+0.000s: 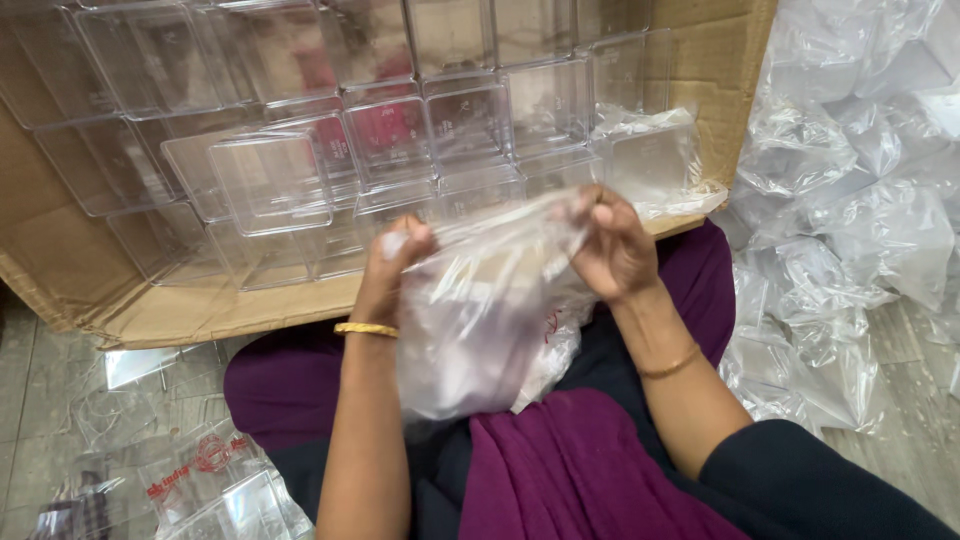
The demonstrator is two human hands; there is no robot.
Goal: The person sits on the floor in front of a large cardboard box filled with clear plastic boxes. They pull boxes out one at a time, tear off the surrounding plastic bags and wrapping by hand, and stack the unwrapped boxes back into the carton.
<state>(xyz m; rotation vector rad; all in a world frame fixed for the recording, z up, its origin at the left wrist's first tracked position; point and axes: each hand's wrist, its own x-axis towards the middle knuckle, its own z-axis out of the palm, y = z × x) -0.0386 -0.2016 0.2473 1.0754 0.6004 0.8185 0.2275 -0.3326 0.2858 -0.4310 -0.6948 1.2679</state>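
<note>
1. Plastic bag point(480, 310), clear and crumpled, sits over the person's lap, just in front of the near edge of the cardboard box point(190, 315); something pale shows dimly through it, too blurred to tell what.
2. The left hand point(392, 265) has its grip clamped on the bag's left upper edge, fingers curled into the film.
3. The right hand point(612, 245) pinches the bag's upper right edge, grip closed on the film, and lifts it toward the box.
4. Each wrist carries a gold bangle point(366, 329).
5. The lap is covered by purple cloth point(570, 470) over dark fabric.
6. The cardboard box lies open beyond the hands, packed with rows of clear square plastic containers point(270, 180); one container at its right end sits in a loose clear wrapper point(650, 160).
7. A heap of empty clear bags point(850, 200) lies on the floor to the right of the lap.
8. More clear plastic pieces with red print point(190, 470) lie on the floor at the lower left, below the box's near edge.
</note>
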